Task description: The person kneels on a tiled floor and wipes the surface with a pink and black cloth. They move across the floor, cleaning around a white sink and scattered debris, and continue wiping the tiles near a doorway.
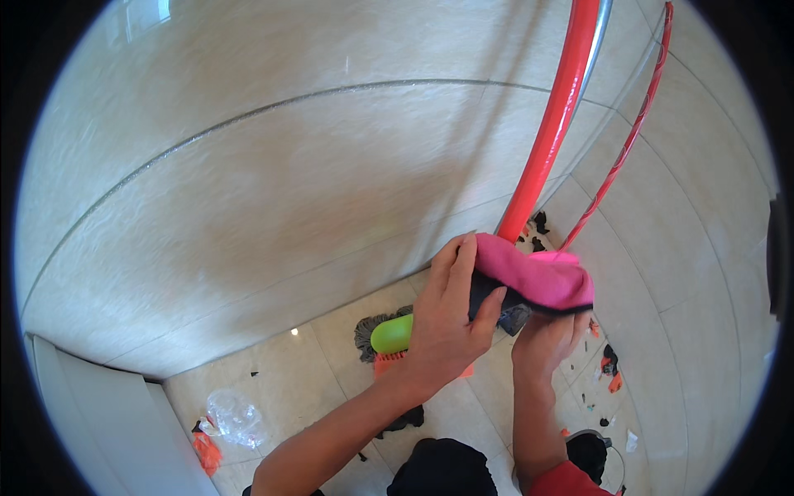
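In front of me I hold up a soft pink fabric piece (pixel 533 273) with a black edge and a dark side facing the floor. My left hand (pixel 450 313) grips its left end, with fingers on top and the thumb against the dark part. From below, my right hand (pixel 552 341) grips the right end; its fingertips are mostly hidden by the fabric. Behind the piece, brighter pink (pixel 558 255) shows beside the lower end of a red pole (pixel 546 142). Below and left of my left hand lies a grey mop head with a bright green part (pixel 392 335).
Tiled walls (pixel 279 186) meet in a corner, where a thin red patterned pole (pixel 620 161) leans. An orange bristled brush or broom head (pixel 388 366) rests on the floor. Clear plastic (pixel 234 416), orange scraps (pixel 206 452), dark scraps (pixel 611 359) and a dark-lined bin (pixel 586 456) surround me.
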The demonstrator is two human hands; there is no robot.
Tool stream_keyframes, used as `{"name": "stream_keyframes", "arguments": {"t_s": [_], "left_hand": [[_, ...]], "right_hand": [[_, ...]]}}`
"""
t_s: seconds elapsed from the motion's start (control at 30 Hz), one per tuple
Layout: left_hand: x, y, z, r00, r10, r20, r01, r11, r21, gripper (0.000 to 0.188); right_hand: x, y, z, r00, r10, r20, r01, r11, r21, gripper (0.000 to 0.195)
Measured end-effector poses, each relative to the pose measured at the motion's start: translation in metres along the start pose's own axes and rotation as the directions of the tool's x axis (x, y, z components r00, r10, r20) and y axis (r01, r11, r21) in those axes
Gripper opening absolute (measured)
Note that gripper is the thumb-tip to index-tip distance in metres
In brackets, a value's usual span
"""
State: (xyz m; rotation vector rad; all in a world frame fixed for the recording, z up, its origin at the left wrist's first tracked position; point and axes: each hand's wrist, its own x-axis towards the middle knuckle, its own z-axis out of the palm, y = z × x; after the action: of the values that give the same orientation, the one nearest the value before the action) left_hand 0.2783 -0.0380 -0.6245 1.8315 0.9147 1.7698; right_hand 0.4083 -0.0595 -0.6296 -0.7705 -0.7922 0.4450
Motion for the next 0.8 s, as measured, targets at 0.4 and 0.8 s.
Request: {"name": "stream_keyframes", "arguments": {"t_s": [0.4,0.8], "left_hand": [[0.011,-0.015,0.029,0.999,-0.045,0.026,0.044,0.998,0.051,0.051],[0.005,0.002,-0.006,0.998,-0.022,-0.059,0.021,1.000,-0.011,0.033]], "right_hand": [[0.061,0.066,0.012,0.942,0.055,0.332,0.059,0.944,-0.324,0.047],[0.016,0.044,0.030,0.870,-0.096,0.484,0.225,0.950,-0.215,0.026]]}}
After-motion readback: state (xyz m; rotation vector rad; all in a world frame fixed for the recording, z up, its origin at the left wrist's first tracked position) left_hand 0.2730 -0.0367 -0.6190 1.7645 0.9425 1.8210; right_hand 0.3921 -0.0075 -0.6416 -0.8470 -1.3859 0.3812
